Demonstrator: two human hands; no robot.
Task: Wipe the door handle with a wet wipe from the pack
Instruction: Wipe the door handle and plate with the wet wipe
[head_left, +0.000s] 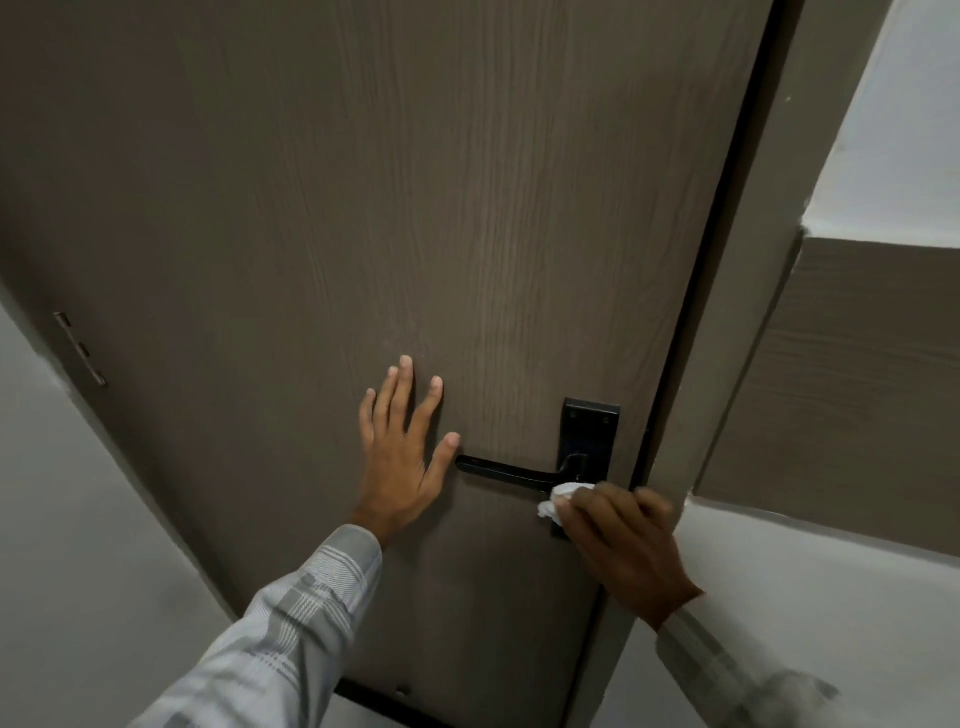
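Note:
A black lever door handle (506, 471) sticks out to the left from a black backplate (589, 431) on a brown wood-grain door (415, 208). My right hand (623, 545) is closed around a crumpled white wet wipe (558, 499), pressed against the handle's base and the lower part of the backplate. My left hand (402, 447) lies flat on the door with its fingers spread, just left of the lever's tip. The pack of wipes is not in view.
The door frame (727, 364) runs down the right side of the door, with a white wall (831, 571) and a brown panel (857, 374) beyond it. A hinge (80, 348) shows on the door's left edge, next to another white wall (78, 545).

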